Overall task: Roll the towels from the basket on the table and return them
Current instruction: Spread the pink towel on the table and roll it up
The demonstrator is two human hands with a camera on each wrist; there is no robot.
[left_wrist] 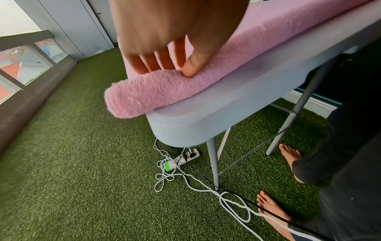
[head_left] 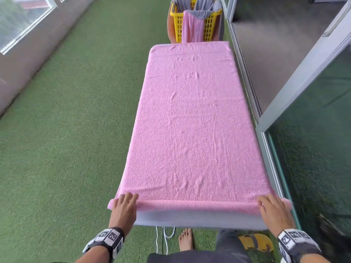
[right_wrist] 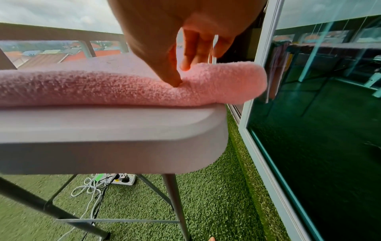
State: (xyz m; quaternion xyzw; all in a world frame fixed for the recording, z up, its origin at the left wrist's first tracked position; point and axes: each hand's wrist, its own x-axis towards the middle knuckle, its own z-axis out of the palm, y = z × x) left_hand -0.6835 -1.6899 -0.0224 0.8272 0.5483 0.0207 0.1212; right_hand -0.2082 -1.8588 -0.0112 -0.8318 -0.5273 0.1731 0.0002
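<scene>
Both hands are working the near end of one pink towel [head_left: 190,120], which is lying spread flat along the whole grey folding table [head_left: 199,218] through the middle of the frame. At the lower left, the left hand [head_left: 124,206] is grasping the first rolled turn of cloth at that corner, fingers lying over the top and thumb pressing into the front, as the left wrist view shows [left_wrist: 164,53]. At the lower right, the right hand [head_left: 274,209] is pinching the roll at the opposite corner, thumb digging in and fingers curling over it [right_wrist: 181,48]. That roll is sitting just inside the table's near edge, its two ends sticking out past the table's corners.

One yellow plastic basket [head_left: 209,25] is standing at the top centre of the frame, beyond the table's far end. Inside it, grey towels [head_left: 204,5] are bunching up over the rim, how many cannot be told, and one second pink towel [head_left: 190,29] is hanging down its front.

Under the table, one white power strip [left_wrist: 185,157] is lying on the green artificial turf [head_left: 66,130] with white cables [left_wrist: 206,187] tangling around it. Two bare feet [left_wrist: 274,210] are standing at the lower right of the left wrist view, and one yellow sandal [head_left: 256,242] is lying nearby.
</scene>
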